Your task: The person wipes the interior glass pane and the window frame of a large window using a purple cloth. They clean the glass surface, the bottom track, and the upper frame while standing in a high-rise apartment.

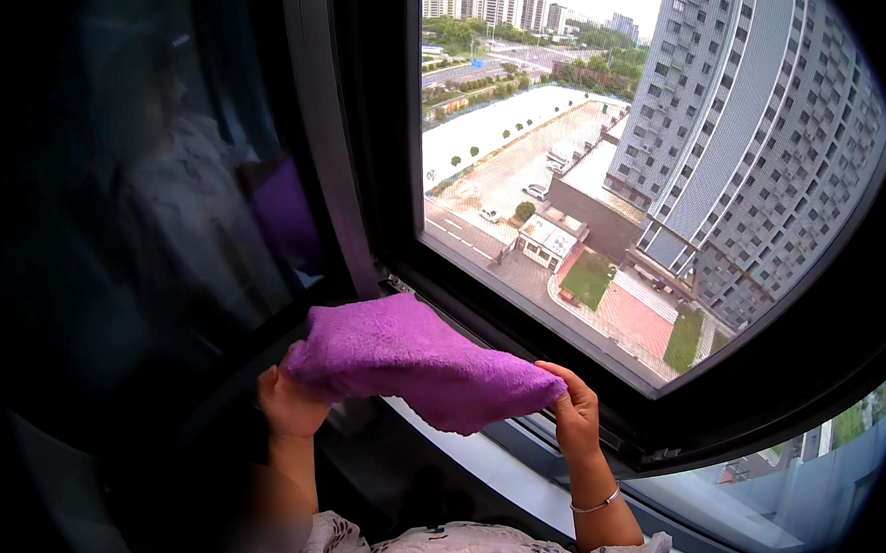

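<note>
A purple cleaning cloth (417,358) stretches between my two hands in front of the window. My left hand (294,399) is closed on its left end, with part of the fingers tucked behind the fabric. At the right end, a pointed corner of the cloth is pinched between the thumb and fingers of my right hand (575,405). The cloth is folded or bunched and sags in the middle. Just beyond it stands the dark window frame (485,309), apart from my hands as far as I can tell.
The window pane (558,170) shows tall buildings and a yard far below. A dark glass panel (179,210) at the left reflects a person and purple cloth. A white sill strip (473,465) runs below the cloth. Metal hardware (663,455) sits at the frame's lower edge.
</note>
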The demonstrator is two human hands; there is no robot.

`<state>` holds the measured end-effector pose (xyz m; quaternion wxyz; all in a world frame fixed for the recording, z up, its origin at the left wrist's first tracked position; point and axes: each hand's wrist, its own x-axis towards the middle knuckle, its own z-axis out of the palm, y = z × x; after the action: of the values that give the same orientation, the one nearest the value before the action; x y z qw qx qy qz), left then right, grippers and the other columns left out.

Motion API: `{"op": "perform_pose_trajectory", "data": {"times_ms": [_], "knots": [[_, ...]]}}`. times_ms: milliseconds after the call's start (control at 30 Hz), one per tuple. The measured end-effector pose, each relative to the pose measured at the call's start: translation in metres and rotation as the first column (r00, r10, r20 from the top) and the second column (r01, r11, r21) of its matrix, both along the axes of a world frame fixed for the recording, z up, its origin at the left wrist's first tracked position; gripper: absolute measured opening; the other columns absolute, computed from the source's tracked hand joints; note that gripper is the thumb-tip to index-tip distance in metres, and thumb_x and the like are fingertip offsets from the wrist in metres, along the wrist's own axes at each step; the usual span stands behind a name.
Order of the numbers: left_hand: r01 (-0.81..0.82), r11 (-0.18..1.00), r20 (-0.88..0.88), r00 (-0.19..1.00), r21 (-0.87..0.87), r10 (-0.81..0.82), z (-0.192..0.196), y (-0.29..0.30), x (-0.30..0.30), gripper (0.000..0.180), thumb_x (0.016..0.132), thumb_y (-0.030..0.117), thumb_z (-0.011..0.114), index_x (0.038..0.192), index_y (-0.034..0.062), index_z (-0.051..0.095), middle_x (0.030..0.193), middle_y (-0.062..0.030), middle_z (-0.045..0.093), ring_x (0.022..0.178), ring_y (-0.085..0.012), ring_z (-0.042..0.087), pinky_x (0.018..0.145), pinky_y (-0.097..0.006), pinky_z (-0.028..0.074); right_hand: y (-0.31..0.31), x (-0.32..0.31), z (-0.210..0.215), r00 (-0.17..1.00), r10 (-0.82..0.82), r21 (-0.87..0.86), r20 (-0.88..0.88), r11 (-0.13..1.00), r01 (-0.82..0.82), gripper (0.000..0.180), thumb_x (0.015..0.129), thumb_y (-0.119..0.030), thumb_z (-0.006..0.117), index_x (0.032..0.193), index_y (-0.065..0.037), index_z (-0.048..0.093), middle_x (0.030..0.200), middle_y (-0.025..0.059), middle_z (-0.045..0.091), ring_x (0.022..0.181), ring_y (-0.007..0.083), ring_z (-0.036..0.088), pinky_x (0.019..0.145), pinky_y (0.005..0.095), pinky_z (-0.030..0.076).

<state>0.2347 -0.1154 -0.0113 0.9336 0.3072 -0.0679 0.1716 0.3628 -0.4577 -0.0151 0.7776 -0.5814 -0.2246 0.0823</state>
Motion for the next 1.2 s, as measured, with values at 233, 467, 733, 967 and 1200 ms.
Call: {"op": "perform_pose_trajectory", "data": {"times_ms": [233,467,733,967,1200], "knots": [[-0.029,0.970,-0.403,0.906,0.242,0.128,-0.047,-0.011,-0.016,0.037,0.090,0.008,0.059,0.125,-0.0027,0.056,0.117,-0.0132,0.066,0.109,-0.0251,0.063,0.102,-0.038,0.046,-0.019,-0.011,0.001,0.994,0.102,-0.219,-0.031,0.970,-0.106,0.029,0.103,-0.016,0.051,0.116,0.006,0.064,0.108,0.0098,0.069,0.099,0.0141,0.062,0.090,0.0281,0.050],[-0.269,0.741,-0.143,0.887,0.616,0.440,0.010,-0.012,-0.025,0.016,0.093,0.004,0.059,0.106,0.0003,0.067,0.098,-0.0042,0.069,0.093,-0.0146,0.065,0.087,-0.030,0.050,-0.050,-0.026,0.018,0.982,0.086,-0.438,0.169,0.899,-0.003,0.024,0.101,-0.013,0.053,0.111,0.003,0.067,0.094,0.0049,0.069,0.083,0.0085,0.061,0.072,0.0221,0.050],[-0.211,0.755,-0.188,0.895,0.621,0.405,0.009,-0.023,0.064,0.016,0.094,0.008,0.063,0.108,0.0023,0.069,0.097,-0.0004,0.069,0.089,-0.0086,0.063,0.083,-0.025,0.049,-0.044,-0.014,0.004,0.966,-0.135,-0.176,-0.221,0.980,0.097,0.025,0.104,-0.013,0.046,0.115,0.003,0.061,0.084,0.0092,0.068,0.060,0.0130,0.065,0.055,0.0238,0.054],[-0.003,0.703,-0.346,0.869,0.711,0.353,-0.043,-0.047,0.128,0.058,0.092,0.011,0.064,0.141,-0.0068,0.041,0.146,-0.0204,0.044,0.133,-0.0254,0.047,0.108,-0.039,0.040,-0.030,0.000,-0.001,0.797,-0.404,-0.421,0.449,0.691,0.587,0.036,0.091,0.008,0.046,0.124,0.000,0.058,0.121,0.0164,0.061,0.089,0.0186,0.065,0.078,0.0306,0.055],[-0.180,0.027,0.165,0.943,0.983,0.291,-0.036,-0.069,0.153,0.036,0.090,0.011,0.061,0.125,0.0040,0.062,0.128,-0.0176,0.061,0.126,-0.0358,0.052,0.106,-0.044,0.040,-0.016,0.008,0.004,0.653,-0.025,-0.495,0.757,0.632,0.597,0.034,0.079,0.002,0.061,0.112,-0.005,0.067,0.117,0.0164,0.065,0.110,0.0354,0.061,0.096,0.0436,0.047]]}}
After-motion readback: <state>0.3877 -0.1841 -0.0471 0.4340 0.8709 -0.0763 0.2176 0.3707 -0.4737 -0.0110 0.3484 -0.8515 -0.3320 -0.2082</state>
